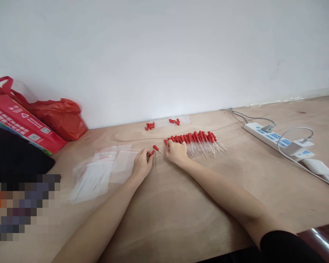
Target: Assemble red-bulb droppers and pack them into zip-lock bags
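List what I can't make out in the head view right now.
Head view:
Right hand: its fingertip grip, hidden by the hand itself.
Red-tipped sticks: exact count; they overlap and are small.
Red plastic bag: contents, hidden by its own sides.
Black item: full shape, cut off by the left edge.
Lower-left patch: what lies there, blurred into blocks.

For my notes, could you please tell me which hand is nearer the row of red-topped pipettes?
The right hand: it is at the left end of the row; the left hand is farther left.
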Available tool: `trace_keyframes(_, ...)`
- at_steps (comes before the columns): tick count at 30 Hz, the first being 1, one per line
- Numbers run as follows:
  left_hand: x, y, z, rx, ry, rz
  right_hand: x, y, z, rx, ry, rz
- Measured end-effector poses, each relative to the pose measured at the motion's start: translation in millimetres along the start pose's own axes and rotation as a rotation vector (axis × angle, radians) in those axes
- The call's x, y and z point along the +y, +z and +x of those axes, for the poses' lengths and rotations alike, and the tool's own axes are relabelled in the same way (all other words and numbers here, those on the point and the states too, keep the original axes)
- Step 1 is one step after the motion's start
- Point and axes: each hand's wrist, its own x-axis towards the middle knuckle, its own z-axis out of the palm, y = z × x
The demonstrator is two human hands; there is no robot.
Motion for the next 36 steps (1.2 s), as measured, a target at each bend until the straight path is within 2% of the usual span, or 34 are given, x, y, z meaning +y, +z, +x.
trace_keyframes(4,1,0.7,3,-0.027,-0.018,-0.015,0,2,-1,0.021,-0.018,-0.037)
trace_keyframes(8,0,0.9,3,-0.04,-0.023,-0.022,-6,1,-6,0.062,-0.121,-0.011)
trace_keyframes(13,0,0.6,1,-0.043,-0.029,-0.015,-14,2,-9,0.003,-0.203,-0.099)
trace_keyframes(18,2,0.0,1,-0.047,-0.036,-0.006,-14,3,-8,-0.004,-0.206,-0.145)
trace_keyframes(27,1,0.0,1,-0.051,-0.049,-0.017,-8,5,-3,-0.004,-0.123,-0.149)
trace_keyframes(32,1,-0.6,1,-0.056,-0.049,-0.033,-18,-1,-12,0.015,-0.161,-0.074)
trace_keyframes(36,0,-0.5,1,-0.061,-0.057,-0.055,-33,-4,-25,-0.046,-0.211,-0.026)
